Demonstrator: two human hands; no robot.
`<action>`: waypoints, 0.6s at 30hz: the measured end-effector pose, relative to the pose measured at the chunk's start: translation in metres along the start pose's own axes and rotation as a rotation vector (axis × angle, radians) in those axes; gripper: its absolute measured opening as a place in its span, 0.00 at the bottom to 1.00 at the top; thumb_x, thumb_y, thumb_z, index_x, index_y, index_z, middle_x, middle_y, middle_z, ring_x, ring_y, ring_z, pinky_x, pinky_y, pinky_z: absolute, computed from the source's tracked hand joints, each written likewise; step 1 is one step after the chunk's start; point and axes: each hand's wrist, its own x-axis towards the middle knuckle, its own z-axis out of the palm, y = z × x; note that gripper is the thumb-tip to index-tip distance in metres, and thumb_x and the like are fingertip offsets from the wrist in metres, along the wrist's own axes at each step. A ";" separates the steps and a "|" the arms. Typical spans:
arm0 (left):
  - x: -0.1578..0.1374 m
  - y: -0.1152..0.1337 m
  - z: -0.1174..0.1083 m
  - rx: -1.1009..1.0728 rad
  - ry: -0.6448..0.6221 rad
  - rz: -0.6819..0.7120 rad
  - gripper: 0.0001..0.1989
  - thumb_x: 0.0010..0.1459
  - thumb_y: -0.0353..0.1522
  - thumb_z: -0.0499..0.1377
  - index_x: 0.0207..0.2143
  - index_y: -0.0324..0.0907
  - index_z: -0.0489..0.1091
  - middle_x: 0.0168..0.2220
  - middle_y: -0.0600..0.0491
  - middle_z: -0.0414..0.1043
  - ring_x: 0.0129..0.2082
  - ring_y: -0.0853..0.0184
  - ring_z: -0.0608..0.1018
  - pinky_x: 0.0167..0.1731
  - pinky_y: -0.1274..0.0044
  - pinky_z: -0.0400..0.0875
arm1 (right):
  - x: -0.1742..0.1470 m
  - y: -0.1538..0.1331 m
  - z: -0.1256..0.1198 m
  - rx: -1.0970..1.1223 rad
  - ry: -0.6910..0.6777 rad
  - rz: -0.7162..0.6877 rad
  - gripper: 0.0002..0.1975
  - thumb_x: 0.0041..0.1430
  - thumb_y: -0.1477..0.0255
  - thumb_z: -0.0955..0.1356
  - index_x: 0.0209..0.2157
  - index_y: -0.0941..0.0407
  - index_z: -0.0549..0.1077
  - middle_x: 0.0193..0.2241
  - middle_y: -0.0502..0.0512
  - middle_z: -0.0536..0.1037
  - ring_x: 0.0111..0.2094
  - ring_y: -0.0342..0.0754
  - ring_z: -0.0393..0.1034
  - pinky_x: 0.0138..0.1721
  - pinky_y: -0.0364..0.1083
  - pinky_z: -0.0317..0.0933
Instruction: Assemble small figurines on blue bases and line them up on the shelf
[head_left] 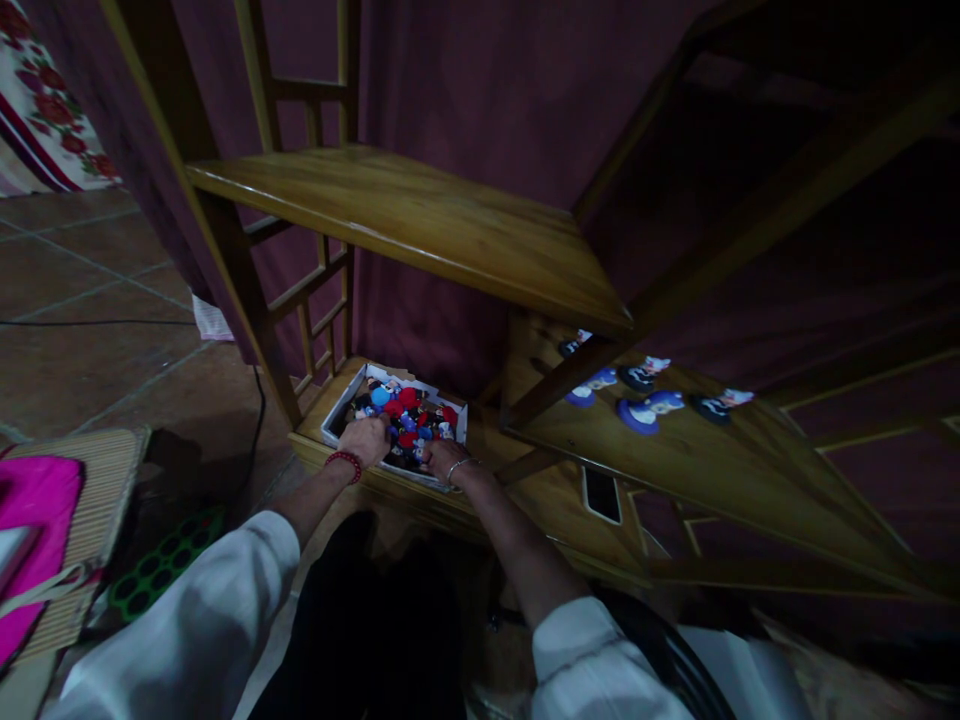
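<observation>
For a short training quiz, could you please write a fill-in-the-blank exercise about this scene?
1. The left hand and right hand both reach into a white ____.
2. The beaded bracelet just behind the left hand is ____.
3. The bright cloth on the mat at far left is ____.

Missing words: box; red; pink.

No readable text, labels, brands, numbers or signs anywhere.

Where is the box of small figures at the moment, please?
In the head view, the box sits left of centre on the lower shelf, with the left hand and right hand both reaching into it.
</observation>
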 end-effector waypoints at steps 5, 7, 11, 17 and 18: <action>0.002 -0.002 0.004 0.001 0.009 0.004 0.16 0.56 0.35 0.45 0.44 0.42 0.64 0.39 0.45 0.72 0.40 0.61 0.74 0.39 0.72 0.66 | -0.002 0.000 -0.004 -0.014 0.010 -0.036 0.09 0.47 0.75 0.68 0.34 0.56 0.74 0.32 0.57 0.76 0.35 0.49 0.70 0.33 0.41 0.58; 0.003 -0.003 0.006 0.002 0.012 0.006 0.16 0.56 0.35 0.45 0.44 0.42 0.64 0.39 0.46 0.73 0.39 0.60 0.75 0.39 0.72 0.67 | -0.004 0.002 -0.005 -0.011 0.022 -0.067 0.09 0.48 0.76 0.67 0.34 0.55 0.74 0.31 0.55 0.76 0.35 0.48 0.69 0.34 0.41 0.58; 0.003 -0.003 0.006 0.003 0.012 0.001 0.16 0.56 0.36 0.45 0.43 0.43 0.65 0.39 0.46 0.73 0.39 0.60 0.74 0.39 0.71 0.67 | -0.007 0.006 -0.003 0.011 0.102 -0.089 0.13 0.50 0.78 0.64 0.38 0.53 0.73 0.31 0.53 0.76 0.37 0.46 0.69 0.37 0.41 0.57; 0.002 -0.001 0.004 0.006 0.012 -0.013 0.15 0.56 0.36 0.46 0.43 0.43 0.65 0.40 0.48 0.72 0.41 0.61 0.74 0.40 0.73 0.66 | -0.007 0.007 0.005 0.083 0.150 -0.069 0.11 0.51 0.80 0.63 0.34 0.56 0.75 0.30 0.53 0.77 0.33 0.44 0.69 0.34 0.39 0.58; 0.001 -0.001 0.003 0.006 0.013 -0.014 0.15 0.56 0.36 0.46 0.43 0.43 0.65 0.40 0.48 0.72 0.41 0.62 0.74 0.40 0.73 0.66 | -0.006 0.007 0.006 0.089 0.145 -0.081 0.11 0.51 0.80 0.63 0.33 0.57 0.75 0.30 0.54 0.77 0.33 0.43 0.69 0.34 0.39 0.58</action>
